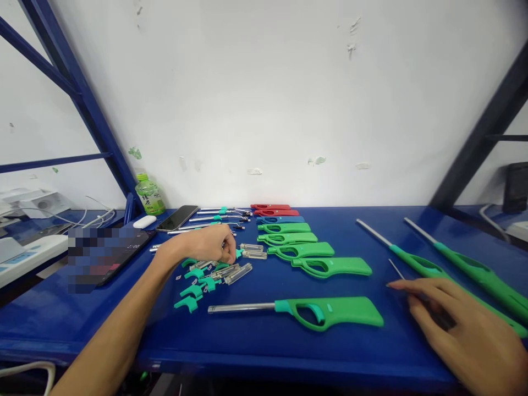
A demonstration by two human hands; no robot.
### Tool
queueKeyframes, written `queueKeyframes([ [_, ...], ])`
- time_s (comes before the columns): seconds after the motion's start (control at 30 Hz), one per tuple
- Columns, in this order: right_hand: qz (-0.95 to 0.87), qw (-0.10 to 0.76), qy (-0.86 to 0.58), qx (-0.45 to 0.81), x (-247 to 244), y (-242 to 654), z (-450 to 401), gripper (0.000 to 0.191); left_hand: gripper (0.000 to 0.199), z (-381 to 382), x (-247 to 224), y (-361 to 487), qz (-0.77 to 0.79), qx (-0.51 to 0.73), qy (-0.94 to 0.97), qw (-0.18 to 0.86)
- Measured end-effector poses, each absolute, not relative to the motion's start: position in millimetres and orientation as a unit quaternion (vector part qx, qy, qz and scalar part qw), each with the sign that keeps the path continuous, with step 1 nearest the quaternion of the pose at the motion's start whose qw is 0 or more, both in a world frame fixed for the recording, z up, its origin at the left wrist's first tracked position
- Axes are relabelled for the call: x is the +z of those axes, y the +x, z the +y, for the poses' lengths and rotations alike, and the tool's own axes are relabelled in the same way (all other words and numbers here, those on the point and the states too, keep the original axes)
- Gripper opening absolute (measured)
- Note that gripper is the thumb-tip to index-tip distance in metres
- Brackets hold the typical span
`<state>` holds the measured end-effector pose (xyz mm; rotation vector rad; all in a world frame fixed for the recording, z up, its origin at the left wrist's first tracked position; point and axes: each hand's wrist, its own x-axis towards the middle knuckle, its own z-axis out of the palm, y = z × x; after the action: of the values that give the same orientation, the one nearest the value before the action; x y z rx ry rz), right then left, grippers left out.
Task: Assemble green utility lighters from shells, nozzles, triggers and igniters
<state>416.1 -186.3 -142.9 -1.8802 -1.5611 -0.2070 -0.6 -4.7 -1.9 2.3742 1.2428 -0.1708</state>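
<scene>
My left hand [214, 243] is closed, fingertips down, over a pile of lighter parts. A teal trigger [238, 253] shows right beside its fingertips; whether they hold it is hidden. Around it lie more teal triggers [187, 303] and clear fuel tanks [238, 273]. My right hand [457, 324] is closed around a thin screwdriver [396, 269], its metal shaft pointing up and left and its dark handle mostly hidden in the palm. Between my hands lies a whole green lighter [350, 312], with a metal tube and teal trigger, parallel to the front edge.
Green lighter handles [332, 267], a blue handle [280, 219] and red handles [276, 213] form a column. Two long green lighters [474, 264] lie at right. Metal tubes with wires [210, 220], phones [178, 217], a white case [144, 221] and a bottle [150, 195] are at left.
</scene>
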Motion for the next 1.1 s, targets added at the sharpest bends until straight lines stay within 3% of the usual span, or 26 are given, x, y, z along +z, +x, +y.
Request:
queueKeyframes([
  [0.33, -0.601, 0.344, -0.718, -0.077, -141.3, 413.8, -186.1, 0.036, 0.03, -13.1, 3.7, 4.4, 0.464, -0.088, 0.854, 0.22],
  [0.9, -0.599, 0.344, -0.719, -0.081, -142.5, 415.4, -186.3, 0.038, 0.016, -12.0, -5.4, 4.0, 0.463, -0.076, 0.855, 0.222],
  [1.1, -0.546, 0.378, -0.741, -0.097, -132.4, 405.3, -191.8, 0.037, 0.017, -13.1, 2.5, 4.6, 0.463, -0.013, 0.864, 0.199],
])
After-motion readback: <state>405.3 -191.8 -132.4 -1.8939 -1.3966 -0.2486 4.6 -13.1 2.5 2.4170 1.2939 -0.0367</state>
